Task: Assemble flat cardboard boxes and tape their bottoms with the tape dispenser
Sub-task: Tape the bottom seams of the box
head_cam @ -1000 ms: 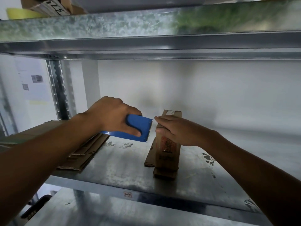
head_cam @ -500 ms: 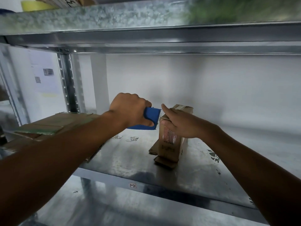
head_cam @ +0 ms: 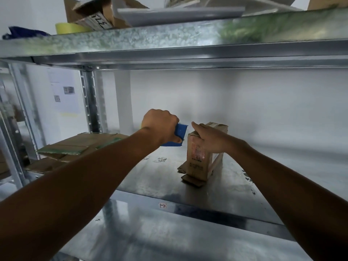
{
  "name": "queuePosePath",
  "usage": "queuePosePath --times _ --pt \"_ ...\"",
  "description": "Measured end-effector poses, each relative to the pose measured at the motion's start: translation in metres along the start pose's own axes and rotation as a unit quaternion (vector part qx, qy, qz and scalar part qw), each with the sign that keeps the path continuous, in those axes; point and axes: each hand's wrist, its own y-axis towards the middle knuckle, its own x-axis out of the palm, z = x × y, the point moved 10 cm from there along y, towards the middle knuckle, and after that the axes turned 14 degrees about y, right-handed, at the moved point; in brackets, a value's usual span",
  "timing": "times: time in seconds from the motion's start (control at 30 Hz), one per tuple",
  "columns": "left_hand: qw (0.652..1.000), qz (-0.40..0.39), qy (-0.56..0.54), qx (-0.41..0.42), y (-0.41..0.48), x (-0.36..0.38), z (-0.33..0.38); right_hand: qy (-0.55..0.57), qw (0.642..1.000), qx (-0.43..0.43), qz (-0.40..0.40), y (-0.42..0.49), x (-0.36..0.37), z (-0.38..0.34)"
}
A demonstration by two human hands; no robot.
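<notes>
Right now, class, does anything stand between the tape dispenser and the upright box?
Nothing loose fills the gap. Only the right hand, holding the box by its top, covers the edge facing the tape dispenser in the left hand.

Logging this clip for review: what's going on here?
A person's left hand grips a blue tape dispenser next to the top of a small cardboard box standing on a metal shelf. The right hand holds the box's top. Flat cardboard lies stacked on the shelf's left.
</notes>
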Motion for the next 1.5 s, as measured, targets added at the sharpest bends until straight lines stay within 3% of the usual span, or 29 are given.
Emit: queuePosePath --times 0.2,0.27,0.47,0.77,0.97,1.17,1.33,1.5 --pt "0.997 -0.052 0.053 -0.02 -0.003 0.021 -0.008 -0.003 1.0 0.002 0.002 -0.006 0.003 -0.002" --pt "0.996 -0.075 0.017 -0.043 -0.012 0.043 -0.025 0.003 1.0 -0.009 0.01 -0.012 0.0 -0.002" --pt "0.996 -0.008 -0.055 -0.073 -0.017 0.052 -0.036 0.066 0.995 -0.072 0.017 -0.023 -0.009 -0.015" --pt "0.991 0.048 -0.1 -0.079 -0.008 0.058 -0.03 -0.057 0.994 -0.073 -0.055 -0.027 -0.008 -0.02" --pt "0.988 0.086 -0.11 -0.07 0.001 0.06 -0.026 -0.027 0.999 -0.044 -0.011 -0.026 -0.009 -0.016" --pt "0.983 0.119 -0.135 -0.038 0.009 0.049 -0.018 -0.041 0.994 -0.028 0.102 -0.023 -0.014 -0.021" --pt "0.98 0.112 -0.161 -0.019 0.019 0.053 -0.017 -0.027 0.983 0.046 0.176 -0.039 -0.028 -0.005" --pt "0.982 0.108 -0.153 -0.027 0.029 0.052 -0.023 -0.027 0.969 0.216 0.116 -0.054 -0.031 0.02"
